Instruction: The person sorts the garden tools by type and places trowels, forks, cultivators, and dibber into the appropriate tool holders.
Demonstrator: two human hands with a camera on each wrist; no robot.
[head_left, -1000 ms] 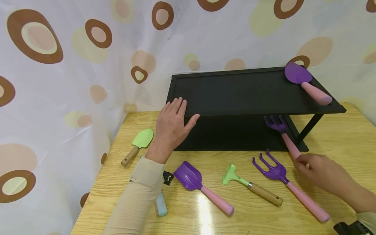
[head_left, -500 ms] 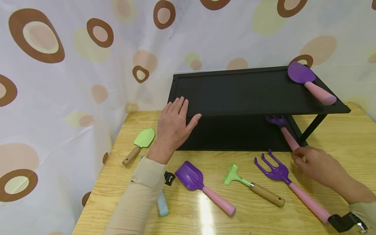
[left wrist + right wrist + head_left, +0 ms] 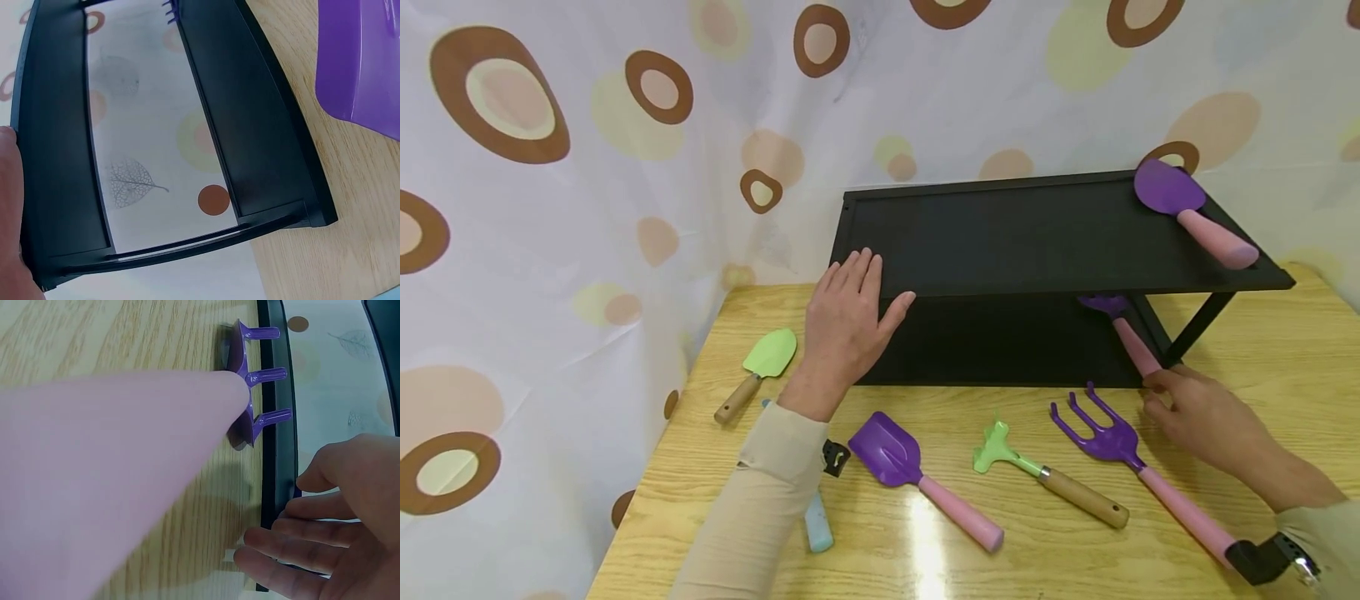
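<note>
My right hand pinches the end of the pink handle of a purple three-pronged hand fork. The fork lies on the lower tier of a black two-tier rack, its prongs partly hidden under the upper tier. In the right wrist view, thumb and forefinger of the right hand meet at the handle's purple end. With straight fingers my left hand rests on the upper tier's front left corner. A purple trowel with a pink handle lies on the upper tier at the right.
In front of the rack lie a purple hand rake, a green hoe-like tool with a wooden handle, and a purple shovel. A green trowel lies to the left. A light-blue handle shows beside the left sleeve.
My right hand has moved forward toward the rack, and the fork has slid deeper onto the lower tier. The handle's end has shifted slightly left. The left hand stays in place on the rack.
</note>
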